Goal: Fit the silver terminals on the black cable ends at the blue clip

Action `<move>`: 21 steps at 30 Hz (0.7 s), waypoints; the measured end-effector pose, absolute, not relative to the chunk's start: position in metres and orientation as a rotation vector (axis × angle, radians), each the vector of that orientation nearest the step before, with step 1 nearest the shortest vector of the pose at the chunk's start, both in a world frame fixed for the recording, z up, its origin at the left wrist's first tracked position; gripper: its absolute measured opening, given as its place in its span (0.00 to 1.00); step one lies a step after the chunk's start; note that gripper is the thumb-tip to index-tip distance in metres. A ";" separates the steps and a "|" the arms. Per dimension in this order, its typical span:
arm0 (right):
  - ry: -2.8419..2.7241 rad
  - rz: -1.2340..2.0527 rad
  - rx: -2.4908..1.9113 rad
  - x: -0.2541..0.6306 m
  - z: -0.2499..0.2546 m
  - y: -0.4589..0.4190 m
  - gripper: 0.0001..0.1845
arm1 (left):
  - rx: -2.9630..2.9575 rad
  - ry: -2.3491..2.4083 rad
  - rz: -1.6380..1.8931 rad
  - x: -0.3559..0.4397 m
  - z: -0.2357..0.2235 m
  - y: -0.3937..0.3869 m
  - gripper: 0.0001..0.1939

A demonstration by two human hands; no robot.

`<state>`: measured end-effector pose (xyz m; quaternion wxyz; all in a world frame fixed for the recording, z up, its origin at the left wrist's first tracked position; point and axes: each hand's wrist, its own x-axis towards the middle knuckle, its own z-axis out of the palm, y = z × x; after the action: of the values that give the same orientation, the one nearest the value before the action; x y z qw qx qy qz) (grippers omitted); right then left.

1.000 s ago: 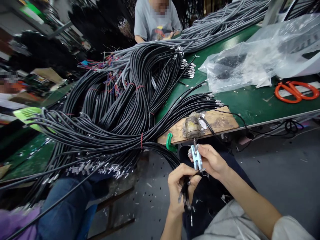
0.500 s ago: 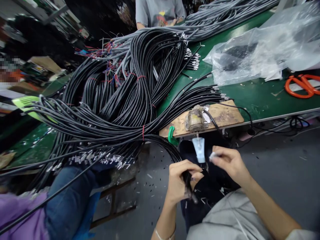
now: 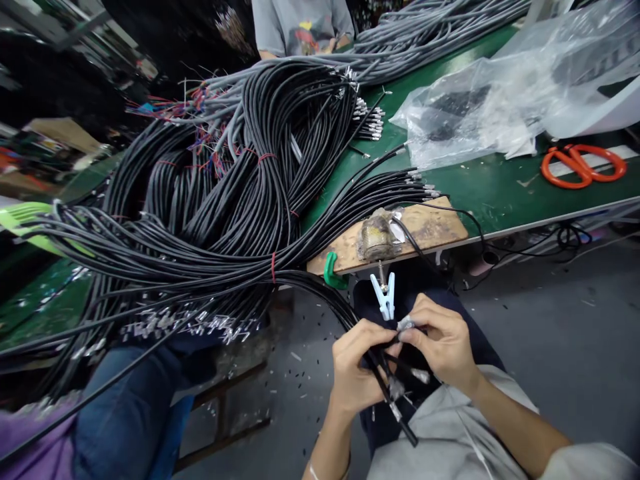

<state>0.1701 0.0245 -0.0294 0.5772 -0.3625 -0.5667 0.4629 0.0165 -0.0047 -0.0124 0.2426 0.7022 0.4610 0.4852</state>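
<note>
My left hand (image 3: 361,363) is closed around several black cables (image 3: 384,387) whose ends stick out below it, some with silvery shielding showing. Close against it, my right hand (image 3: 443,339) pinches a small silvery-grey piece (image 3: 405,323) at the end of a cable; whether it is shielding or a loose bit I cannot tell. Just above both hands, a light blue clothespin (image 3: 385,297) hangs on the shaft of a small motor-like unit (image 3: 377,239). That unit is fixed to a wooden board (image 3: 435,223) at the table edge, with a green clamp (image 3: 332,270) beside it.
A large heap of black cables (image 3: 270,127) covers the left of the green table (image 3: 500,180). Plastic bags (image 3: 465,107) and orange-handled scissors (image 3: 583,165) lie to the right. One person (image 3: 303,30) is across the table; another's leg (image 3: 125,407) is at my left.
My right hand has moved left and down to meet the left hand. The clothespin has turned on its shaft and shows its two legs. The whole view has shifted slightly.
</note>
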 end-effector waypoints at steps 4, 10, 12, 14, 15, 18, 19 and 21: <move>-0.961 1.300 -0.906 0.153 -0.031 0.012 0.11 | 1.897 1.486 1.374 0.029 -0.017 -0.013 0.08; -0.241 1.949 -0.717 0.141 -0.033 0.008 0.12 | 1.811 1.527 1.418 0.032 -0.023 -0.013 0.05; -0.246 1.969 -0.707 0.144 -0.033 0.010 0.12 | 1.811 1.492 1.412 0.031 -0.024 -0.012 0.05; -0.388 1.936 -0.718 0.149 -0.034 0.012 0.12 | 1.833 1.470 1.372 0.029 -0.022 -0.012 0.05; -0.496 1.896 -0.731 0.151 -0.035 0.013 0.12 | 1.847 1.465 1.342 0.028 -0.020 -0.011 0.04; -0.778 1.717 -0.780 0.158 -0.040 0.014 0.10 | 1.862 1.478 1.242 0.026 -0.013 -0.010 0.04; -0.826 1.668 -0.779 0.160 -0.040 0.015 0.09 | 1.864 1.481 1.215 0.025 -0.011 -0.010 0.05; -0.873 1.612 -0.748 0.165 -0.039 0.018 0.09 | 1.881 1.489 1.167 0.024 -0.009 -0.010 0.06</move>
<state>0.1646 0.0176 -0.0389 0.5487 -0.3160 -0.3685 0.6807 0.0242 -0.0096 -0.0092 0.2346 0.6854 0.5425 0.4253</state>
